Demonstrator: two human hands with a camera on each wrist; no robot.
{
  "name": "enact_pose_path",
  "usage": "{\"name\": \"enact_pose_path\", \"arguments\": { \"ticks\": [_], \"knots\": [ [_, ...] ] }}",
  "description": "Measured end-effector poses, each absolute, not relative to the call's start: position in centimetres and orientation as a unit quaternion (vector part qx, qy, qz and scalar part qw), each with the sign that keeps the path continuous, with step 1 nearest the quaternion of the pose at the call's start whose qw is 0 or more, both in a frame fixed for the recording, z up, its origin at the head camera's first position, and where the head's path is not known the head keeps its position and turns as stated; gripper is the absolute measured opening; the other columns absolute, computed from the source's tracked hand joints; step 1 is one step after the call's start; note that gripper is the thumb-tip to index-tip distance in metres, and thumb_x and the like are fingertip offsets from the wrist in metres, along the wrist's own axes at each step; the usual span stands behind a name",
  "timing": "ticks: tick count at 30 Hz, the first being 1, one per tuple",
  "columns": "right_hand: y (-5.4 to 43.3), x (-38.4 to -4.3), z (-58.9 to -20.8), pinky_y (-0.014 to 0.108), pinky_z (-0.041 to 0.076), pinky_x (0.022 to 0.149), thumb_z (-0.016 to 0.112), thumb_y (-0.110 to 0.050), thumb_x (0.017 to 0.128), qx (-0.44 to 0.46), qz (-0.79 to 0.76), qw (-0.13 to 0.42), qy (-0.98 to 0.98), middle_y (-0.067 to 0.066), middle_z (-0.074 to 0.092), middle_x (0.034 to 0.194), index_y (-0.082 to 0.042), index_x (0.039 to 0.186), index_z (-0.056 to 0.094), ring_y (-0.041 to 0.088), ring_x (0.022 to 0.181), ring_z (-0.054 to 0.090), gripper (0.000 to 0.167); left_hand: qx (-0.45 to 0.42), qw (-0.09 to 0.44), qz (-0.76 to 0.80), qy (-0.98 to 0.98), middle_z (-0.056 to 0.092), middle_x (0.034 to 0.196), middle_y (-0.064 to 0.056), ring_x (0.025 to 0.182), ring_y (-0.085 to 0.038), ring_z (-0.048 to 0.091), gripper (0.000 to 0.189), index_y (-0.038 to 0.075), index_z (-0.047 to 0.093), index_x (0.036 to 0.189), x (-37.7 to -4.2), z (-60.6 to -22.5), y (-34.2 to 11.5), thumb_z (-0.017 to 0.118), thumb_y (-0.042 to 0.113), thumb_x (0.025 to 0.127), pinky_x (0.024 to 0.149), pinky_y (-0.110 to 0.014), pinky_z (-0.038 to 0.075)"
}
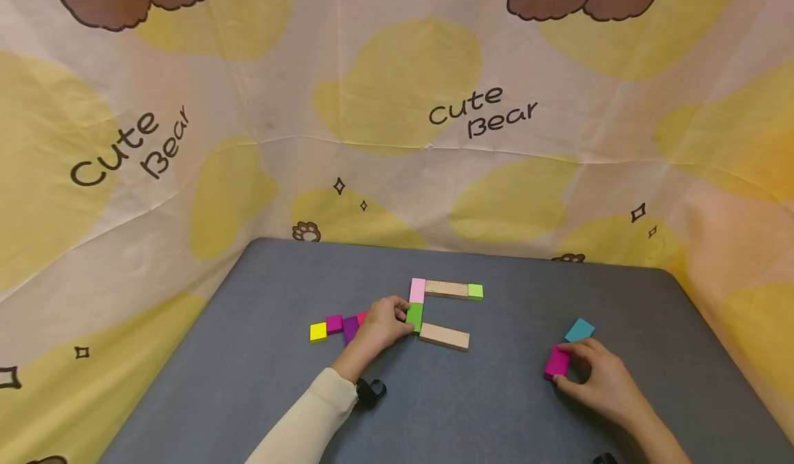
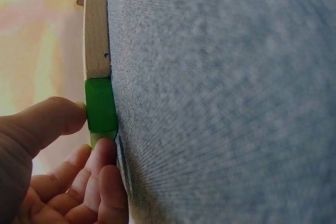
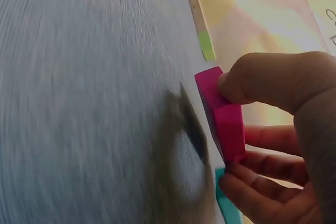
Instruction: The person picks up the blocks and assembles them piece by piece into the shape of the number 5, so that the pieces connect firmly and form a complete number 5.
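My left hand (image 1: pixel 386 324) is at a green block (image 1: pixel 414 318) in the middle of the table. Its thumb touches one side and its curled fingers reach the far end, as the left wrist view shows of the green block (image 2: pixel 101 105). On the right, my right hand (image 1: pixel 598 379) pinches a magenta block (image 1: pixel 557 362) between thumb and fingers. In the right wrist view the magenta block (image 3: pixel 223 114) is raised, its shadow falling on the table. A blue block (image 1: pixel 579 330) lies just beyond that hand.
A pink block (image 1: pixel 418 290) continues from the green one. Two wooden planks (image 1: pixel 446 289) (image 1: pixel 444 336) extend rightward, the far one ending in a light green block (image 1: pixel 475 292). Yellow (image 1: pixel 318 332), magenta (image 1: pixel 334 323) and purple (image 1: pixel 350 329) blocks lie left, beside a red block partly hidden by my hand.
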State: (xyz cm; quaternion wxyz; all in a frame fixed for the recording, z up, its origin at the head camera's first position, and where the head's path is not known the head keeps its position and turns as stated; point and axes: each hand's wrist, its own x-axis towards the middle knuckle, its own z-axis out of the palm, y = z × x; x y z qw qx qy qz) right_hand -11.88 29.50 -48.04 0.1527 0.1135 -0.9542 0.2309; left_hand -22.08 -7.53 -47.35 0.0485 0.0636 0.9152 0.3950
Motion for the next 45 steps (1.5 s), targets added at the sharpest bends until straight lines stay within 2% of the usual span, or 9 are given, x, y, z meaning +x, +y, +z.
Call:
{"name": "enact_pose_path", "arguments": {
  "ticks": [4,11,17,29,45],
  "knots": [
    [28.2,-12.2,-48.0,0.021,0.05,0.068,0.087,-0.018,0.061,0.126,0.259,0.144,-0.947,-0.002,0.063,0.097,-0.01,0.101,0.071,0.007,0.08,0.06,0.043,0.058,0.054,0.396,0.915,0.066,0.085,-0.006,0.076,-0.014,0.057,0.035,0.005,0.068,0.104,-22.1,-47.3,-7.5,0.079,0.013,0.073,0.068,-0.028,0.047],
    [25.7,-12.8,-47.9,0.025,0.053,0.07,0.087,-0.015,0.062,0.144,0.278,0.127,-0.941,-0.002,0.063,0.096,-0.008,0.102,0.071,0.011,0.082,0.063,0.044,0.054,0.061,0.403,0.912,0.066,0.087,-0.007,0.078,-0.015,0.057,0.035,0.005,0.068,0.106,-21.9,-47.1,-7.4,0.078,0.013,0.073,0.069,-0.03,0.048],
    [23.6,-13.4,-47.9,0.027,0.055,0.074,0.087,-0.017,0.064,0.141,0.298,0.088,-0.94,0.001,0.063,0.099,-0.005,0.105,0.07,0.014,0.085,0.065,0.046,0.05,0.063,0.403,0.912,0.067,0.087,-0.007,0.078,-0.015,0.058,0.035,0.005,0.068,0.106,-21.9,-47.0,-7.4,0.079,0.014,0.074,0.069,-0.03,0.048],
    [20.3,-14.1,-47.9,0.026,0.055,0.077,0.088,-0.021,0.065,0.158,0.309,0.038,-0.937,0.0,0.062,0.1,-0.007,0.107,0.07,0.012,0.088,0.063,0.047,0.05,0.065,0.404,0.911,0.067,0.087,-0.007,0.079,-0.016,0.058,0.036,0.005,0.068,0.106,-22.0,-47.1,-7.5,0.079,0.013,0.073,0.07,-0.03,0.048],
    [18.7,-14.7,-47.8,0.022,0.052,0.069,0.088,-0.021,0.064,0.182,0.3,0.04,-0.936,0.002,0.064,0.101,-0.007,0.105,0.071,0.009,0.08,0.061,0.046,0.061,0.062,0.405,0.91,0.067,0.086,-0.007,0.077,-0.015,0.058,0.035,0.004,0.068,0.105,-22.1,-47.3,-7.7,0.078,0.012,0.073,0.066,-0.027,0.047]
  ]
}}
